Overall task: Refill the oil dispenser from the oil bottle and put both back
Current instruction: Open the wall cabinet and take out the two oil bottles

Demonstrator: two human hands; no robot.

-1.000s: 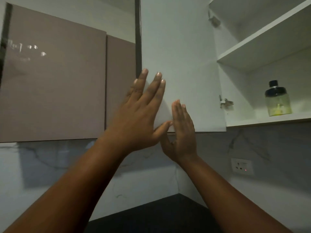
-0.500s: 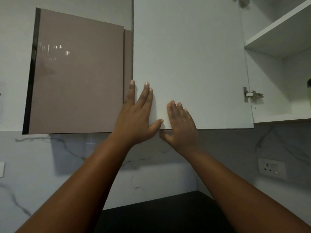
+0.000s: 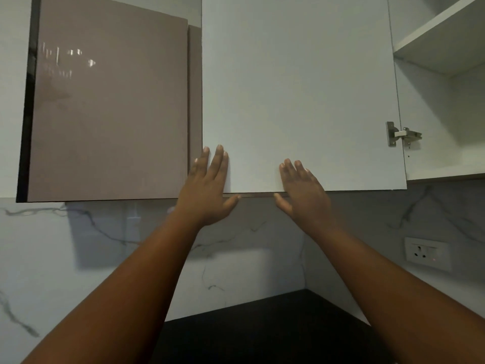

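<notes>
The head view looks up at a wall cupboard. Its white door point(image 3: 301, 88) hangs open, and we see the inside face of it. Both hands are flat on this door, near its bottom edge.

The left hand point(image 3: 207, 190) lies at the door's left corner. Its fingers point(image 3: 220, 164) are straight and point up, and its thumb sticks out under the bottom edge. The grip is open and holds nothing.

The right hand point(image 3: 304, 190) lies a little way to the right, apart from the left one. Its fingers point(image 3: 290, 170) are straight too, and its thumb also reaches under the edge. This grip is open as well, just pressing on the door.

To the left is a shiny brown door point(image 3: 110, 109), which is closed. A silver hinge point(image 3: 402, 134) joins the white door to the cupboard on the right. Inside the cupboard there is a white shelf point(image 3: 441, 40).

Below is a marble wall point(image 3: 78, 258) with a wall socket point(image 3: 426, 253) on the right side. A dark desk point(image 3: 262, 329) sits at the bottom, between the two arms.

The oil dispenser and the oil bottle are not in this picture, so I cannot tell where they are.
</notes>
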